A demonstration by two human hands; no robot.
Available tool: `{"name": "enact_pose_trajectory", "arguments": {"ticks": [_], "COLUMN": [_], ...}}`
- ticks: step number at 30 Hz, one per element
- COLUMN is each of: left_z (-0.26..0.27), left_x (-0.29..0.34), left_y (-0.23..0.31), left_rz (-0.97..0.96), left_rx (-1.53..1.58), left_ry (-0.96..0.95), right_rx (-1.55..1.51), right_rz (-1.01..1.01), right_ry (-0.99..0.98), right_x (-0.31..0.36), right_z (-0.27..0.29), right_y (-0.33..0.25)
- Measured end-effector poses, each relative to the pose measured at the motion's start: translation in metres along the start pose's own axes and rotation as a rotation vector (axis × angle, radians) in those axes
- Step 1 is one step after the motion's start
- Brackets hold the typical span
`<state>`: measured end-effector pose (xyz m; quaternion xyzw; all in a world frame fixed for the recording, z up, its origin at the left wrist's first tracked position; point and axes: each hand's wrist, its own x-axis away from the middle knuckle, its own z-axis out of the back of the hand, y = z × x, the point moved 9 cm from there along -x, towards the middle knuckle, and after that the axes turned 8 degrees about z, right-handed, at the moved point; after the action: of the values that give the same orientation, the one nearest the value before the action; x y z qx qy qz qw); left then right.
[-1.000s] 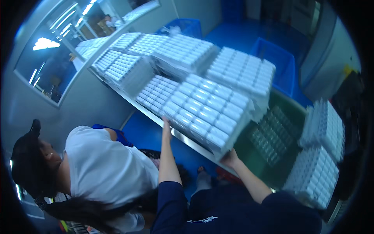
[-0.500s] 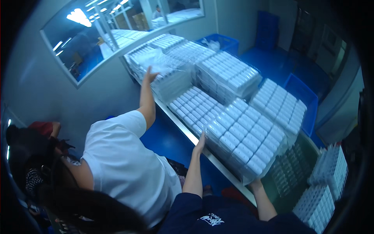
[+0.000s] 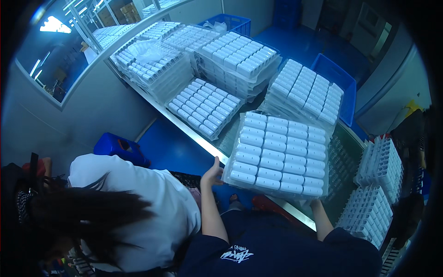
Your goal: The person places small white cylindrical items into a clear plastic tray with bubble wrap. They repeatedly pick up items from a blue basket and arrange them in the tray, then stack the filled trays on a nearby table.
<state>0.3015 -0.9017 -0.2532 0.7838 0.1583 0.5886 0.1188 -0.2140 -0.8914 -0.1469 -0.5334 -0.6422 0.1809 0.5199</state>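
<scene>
With the held stack as the middle of our clock, our left hand [image 3: 212, 174] is at eight, holding the stack's left edge, some of its fingers in view. At five, our right hand [image 3: 315, 203] reaches in under the near edge; its fingers are hidden, so we cannot tell how they are set. Between the hands sits the held stack [image 3: 272, 153] of white rounded cases in clear plastic, its near side jutting past the table's metal edge [image 3: 196, 135]; whether its underside touches the table we cannot tell.

Beyond it we see a low stack [image 3: 204, 105] at ten, with a taller stack [image 3: 157, 74] further that way, a loose plastic bag [image 3: 146, 50] on top. Other stacks stand at eleven [image 3: 237, 53] and one [image 3: 302, 90]. White trays [image 3: 380, 164] rise at three and four. A blue crate [image 3: 344, 90] is past one; at eight, a co-worker in a white shirt [image 3: 138, 203] is beside us.
</scene>
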Motion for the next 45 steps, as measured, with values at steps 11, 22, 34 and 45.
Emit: {"name": "enact_pose_trajectory", "arguments": {"ticks": [11,22,34,45], "left_z": [-0.111,-0.151,-0.171,-0.208], "left_x": [0.038,0.095,0.116,0.092], "left_y": [0.015,-0.159,-0.256,-0.341], "left_rz": [-0.566,-0.637,-0.796,-0.466], "left_rx": [0.392,0.437,0.726,0.751], "left_ry": [-0.059,0.278,0.628,1.474], "right_rx": [0.086,0.515,1.073,1.189], "right_rz": [-0.041,-0.274,-0.439,-0.39], "right_ry": [-0.014,-0.126,-0.784,-1.387], "right_x": [-0.024,0.002,-0.067,-0.08], "right_z": [0.029,0.133,0.013,-0.135], "right_y": [0.006,0.037,0.106,0.093]}}
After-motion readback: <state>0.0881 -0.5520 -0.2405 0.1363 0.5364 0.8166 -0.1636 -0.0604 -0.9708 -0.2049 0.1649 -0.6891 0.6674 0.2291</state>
